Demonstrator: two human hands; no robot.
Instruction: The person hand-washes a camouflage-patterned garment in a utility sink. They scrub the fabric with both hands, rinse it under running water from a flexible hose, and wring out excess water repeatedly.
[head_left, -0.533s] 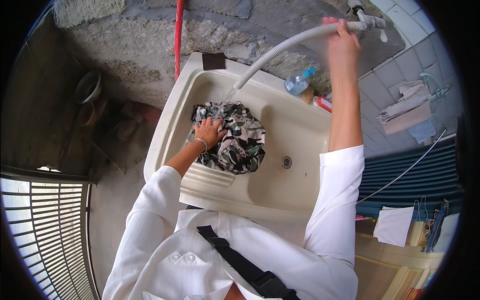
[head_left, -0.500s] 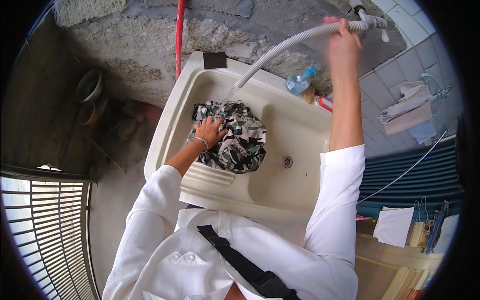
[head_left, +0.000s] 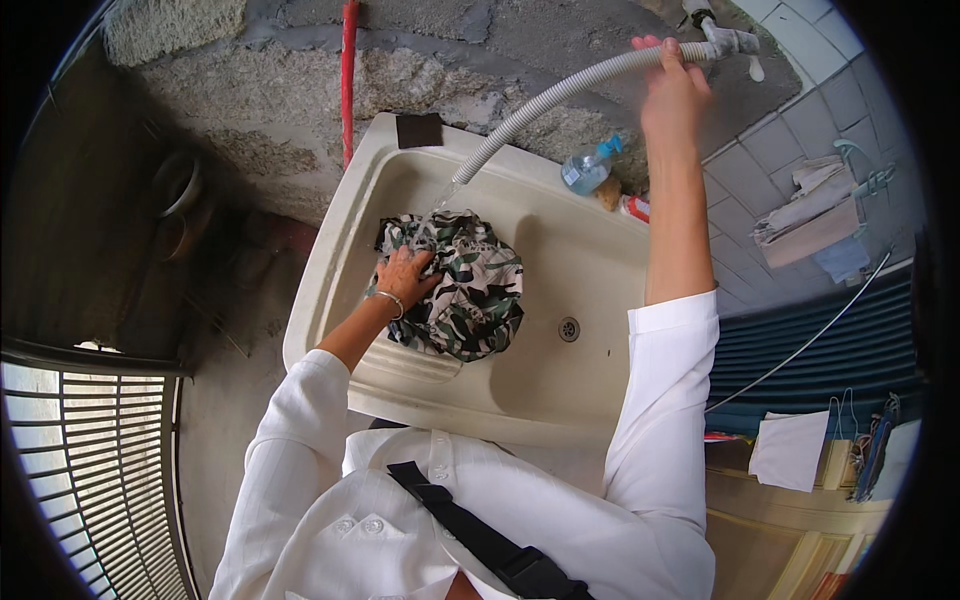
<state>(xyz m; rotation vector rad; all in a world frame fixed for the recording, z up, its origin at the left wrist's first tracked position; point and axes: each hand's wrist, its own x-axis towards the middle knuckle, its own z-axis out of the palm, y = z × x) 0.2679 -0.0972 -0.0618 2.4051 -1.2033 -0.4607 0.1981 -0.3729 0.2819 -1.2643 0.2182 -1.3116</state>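
Observation:
A crumpled camouflage garment, in green, black and pale pink, lies in the left part of the cream sink. My left hand, with a bracelet at the wrist, rests flat on its left side, fingers spread. Water runs from the end of a grey ribbed hose onto the cloth just above that hand. At the upper right my right hand has its thumb in front of the hose and its fingers behind it, close to the tap. Slight blur covers the right hand.
A blue pump bottle stands on the sink's back rim, and a dark cloth patch lies at its far left corner. The drain shows right of the garment. Cloths hang on the right wall.
The view has shifted slightly, moving the scene a little left. Both hands keep nearly the same places on the garment and the hose, and water still runs.

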